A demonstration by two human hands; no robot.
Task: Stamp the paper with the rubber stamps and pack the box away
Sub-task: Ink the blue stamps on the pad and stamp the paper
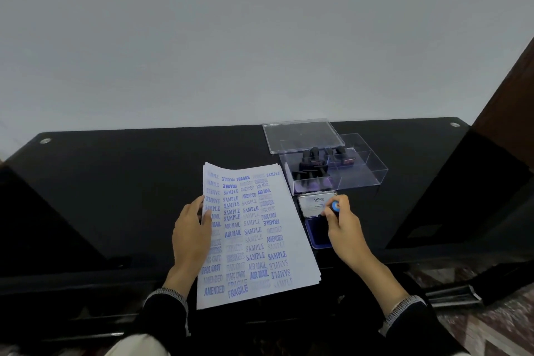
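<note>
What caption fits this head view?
Left hand steadies stamped paper; right hand holds a stamp over the ink pad.

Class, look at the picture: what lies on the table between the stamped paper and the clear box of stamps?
Nothing: in the head view only bare black table separates the stamped paper from the clear box of rubber stamps.

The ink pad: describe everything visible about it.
The ink pad is a small hinged case lying open on the black table, just right of the stamped paper and in front of the clear stamp box. Its raised lid shows a white Artline label; the tray holds dark blue ink. The right hand holds a blue-capped stamp over it, hiding part.
</note>
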